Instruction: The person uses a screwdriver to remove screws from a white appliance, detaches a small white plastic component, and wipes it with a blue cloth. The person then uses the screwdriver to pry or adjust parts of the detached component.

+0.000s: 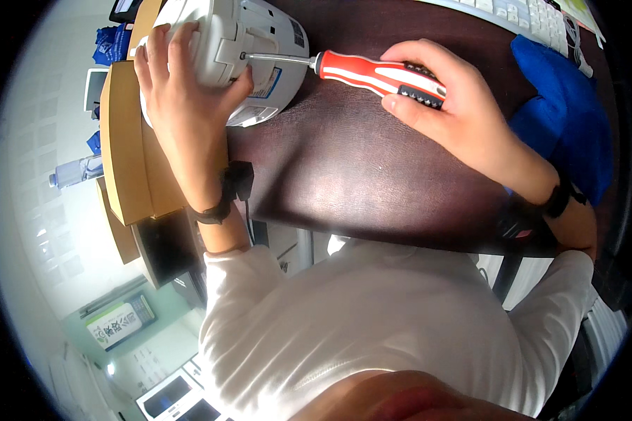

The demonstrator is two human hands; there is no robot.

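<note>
A white rounded appliance [281, 42] lies on the dark table at the upper left, with labels on its side. My left hand [186, 91] is spread over its near left part, fingers and thumb pressing on the casing. In my right hand [449, 91] is a screwdriver [358, 70] with a red, white and black handle, held level. Its metal shaft points left and the tip meets a small dark hole in the casing, close to my left thumb. Whether a screw sits in that hole cannot be made out.
Cardboard boxes [126, 140] stand left of the appliance, beside a clear plastic bottle [77, 172]. On the right of the dark table [358, 168] lies a blue cloth [565, 112]. A white keyboard [519, 17] is at the far right, with a cable beside it.
</note>
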